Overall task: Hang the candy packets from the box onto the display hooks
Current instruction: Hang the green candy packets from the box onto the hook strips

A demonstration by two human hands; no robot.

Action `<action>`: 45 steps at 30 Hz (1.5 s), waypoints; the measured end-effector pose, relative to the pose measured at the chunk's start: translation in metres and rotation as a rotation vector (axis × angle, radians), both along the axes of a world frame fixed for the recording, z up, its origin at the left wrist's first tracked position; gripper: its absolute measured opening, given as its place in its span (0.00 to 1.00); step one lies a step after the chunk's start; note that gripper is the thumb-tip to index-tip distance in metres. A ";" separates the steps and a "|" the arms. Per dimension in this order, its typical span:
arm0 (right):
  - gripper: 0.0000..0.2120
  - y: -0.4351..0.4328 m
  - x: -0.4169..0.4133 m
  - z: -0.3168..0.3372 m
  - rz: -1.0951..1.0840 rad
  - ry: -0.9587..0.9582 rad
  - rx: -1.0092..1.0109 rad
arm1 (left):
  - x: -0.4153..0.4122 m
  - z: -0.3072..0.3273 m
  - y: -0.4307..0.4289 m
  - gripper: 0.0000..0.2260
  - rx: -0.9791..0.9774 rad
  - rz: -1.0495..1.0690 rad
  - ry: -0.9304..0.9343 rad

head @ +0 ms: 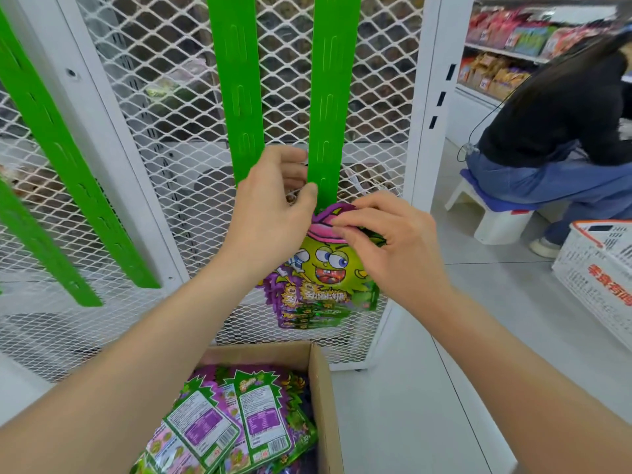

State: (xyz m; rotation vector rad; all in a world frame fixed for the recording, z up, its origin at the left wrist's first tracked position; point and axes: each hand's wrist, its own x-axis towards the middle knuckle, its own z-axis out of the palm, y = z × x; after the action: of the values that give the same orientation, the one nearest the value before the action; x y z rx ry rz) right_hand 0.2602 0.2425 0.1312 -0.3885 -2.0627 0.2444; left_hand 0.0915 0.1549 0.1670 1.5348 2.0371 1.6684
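Cardboard box (319, 378), nearest, on the floor at the rack's foot: open, well stocked with candy packets (239, 415) lying backs up.

Hung bunch (301, 309), above the box, against the mesh panel (154, 165): several packets stacked face out, below the end of the green strip (330, 107).

Front packet (328, 268): green cartoon face, purple header, top edge under the right hand.

Right hand (396, 248): fingers bent, tips pinching the header.

Left hand (270, 213): fingers curled behind the strip's lower end, thumb on its front edge.

Hook: hidden behind both hands. Header hole on or off it: cannot tell.

Handling, as judged: steady the strip with the left, keep the header flat, seat the hole fully, and let go only once the packet hangs square with the bunch. No tugging, lest the others slip off.

Farther right: white crate (595, 268), seated person (561, 131), stocked shelves (513, 53).
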 end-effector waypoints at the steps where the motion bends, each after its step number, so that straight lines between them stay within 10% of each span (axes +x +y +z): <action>1: 0.04 0.002 -0.001 0.001 -0.004 0.014 0.021 | 0.001 0.001 0.002 0.10 -0.011 -0.001 0.017; 3: 0.04 0.004 -0.003 0.003 -0.008 0.037 0.057 | -0.001 0.004 0.002 0.02 -0.050 0.000 0.048; 15: 0.04 -0.011 -0.010 0.022 -0.043 0.157 0.018 | 0.001 0.026 -0.024 0.27 -0.256 -0.201 -0.144; 45: 0.05 -0.021 0.000 0.004 0.002 0.121 0.045 | -0.002 0.016 -0.041 0.18 -0.261 -0.310 -0.127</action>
State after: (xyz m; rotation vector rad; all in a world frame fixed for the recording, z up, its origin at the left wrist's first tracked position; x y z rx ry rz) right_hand 0.2605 0.2219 0.1352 -0.3363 -1.9467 0.2174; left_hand 0.0891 0.1140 0.1828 1.5183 1.7631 1.2948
